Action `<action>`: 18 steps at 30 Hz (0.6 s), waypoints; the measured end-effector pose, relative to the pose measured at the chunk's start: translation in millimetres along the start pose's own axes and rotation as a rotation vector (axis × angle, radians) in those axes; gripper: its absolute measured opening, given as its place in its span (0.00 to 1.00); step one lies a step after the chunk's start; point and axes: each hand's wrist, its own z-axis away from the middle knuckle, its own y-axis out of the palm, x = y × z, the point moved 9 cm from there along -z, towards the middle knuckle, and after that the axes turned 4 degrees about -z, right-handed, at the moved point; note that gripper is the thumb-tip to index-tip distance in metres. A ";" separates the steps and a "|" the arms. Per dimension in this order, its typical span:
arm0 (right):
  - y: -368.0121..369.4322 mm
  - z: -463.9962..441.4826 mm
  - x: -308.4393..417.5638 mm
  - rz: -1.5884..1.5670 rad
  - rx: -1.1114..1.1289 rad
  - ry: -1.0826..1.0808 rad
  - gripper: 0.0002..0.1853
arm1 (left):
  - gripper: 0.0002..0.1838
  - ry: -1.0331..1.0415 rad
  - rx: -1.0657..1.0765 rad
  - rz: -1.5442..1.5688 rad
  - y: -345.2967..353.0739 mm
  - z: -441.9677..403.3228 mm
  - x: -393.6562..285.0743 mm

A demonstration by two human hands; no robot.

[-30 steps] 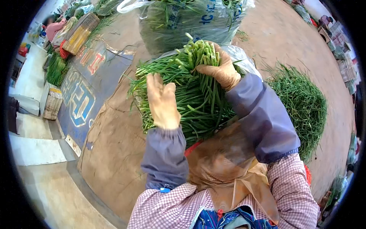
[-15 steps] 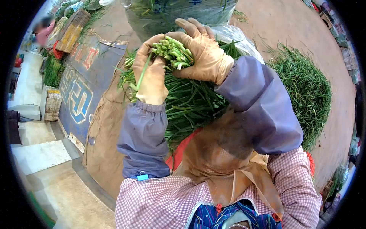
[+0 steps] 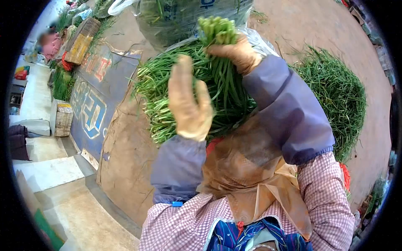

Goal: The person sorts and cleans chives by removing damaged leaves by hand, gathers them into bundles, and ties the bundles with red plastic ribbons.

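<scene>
My right hand (image 3: 236, 52), in a tan glove, is closed round a bunch of leafy greens (image 3: 217, 31). The pale cut stem ends point up and the narrow leaves hang below the fist. To the left, my gloved left hand (image 3: 190, 100) is raised with fingers stretched out and slightly blurred; nothing shows in it. It is apart from the bunch. Beneath both hands lies a thick pile of the same greens (image 3: 161, 83), its stem ends toward the left.
A clear plastic bag (image 3: 167, 25) with greens inside stands beyond the pile. A loose heap of greens (image 3: 333, 100) lies at right. Flattened cardboard (image 3: 121, 163), a printed blue sheet (image 3: 94, 100) and a worn box (image 3: 83, 39) are at left. A person (image 3: 50, 44) is at far left.
My left hand has let go of the bunch and moved down and right, fingers straightened. My right hand now holds the bunch alone, stem ends higher and turned upward.
</scene>
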 end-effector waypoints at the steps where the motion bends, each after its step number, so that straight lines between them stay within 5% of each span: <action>1: -13.2 2.6 14.7 0.060 -0.093 -0.060 0.19 | 0.26 -0.036 0.195 -0.262 24.1 20.6 15.3; 2: -26.8 5.9 34.0 0.128 -0.114 -0.145 0.17 | 0.25 -0.071 0.386 -0.525 45.5 44.4 33.9; 5: -97.6 46.0 69.7 -0.105 -0.333 -0.034 0.15 | 0.26 -0.136 0.563 -0.662 62.7 76.4 68.8; 8: -184.8 97.1 153.2 -0.271 -0.450 -0.343 0.14 | 0.27 -0.126 0.653 -0.677 68.0 75.0 67.5; 12: -207.7 194.6 246.9 -0.331 -0.495 -0.747 0.17 | 0.25 -0.183 0.723 -0.700 73.1 72.2 71.5; 14: -193.9 221.7 241.6 -0.361 -0.426 -0.723 0.18 | 0.28 -0.242 0.767 -0.637 75.5 72.6 80.4; 16: -180.2 242.6 207.4 -0.525 -0.470 -0.706 0.20 | 0.25 -0.245 0.679 -0.087 66.7 69.7 111.1; 18: -168.2 259.2 163.6 -0.720 -0.373 -0.570 0.23 | 0.25 -0.288 0.590 -0.001 27.3 15.9 97.9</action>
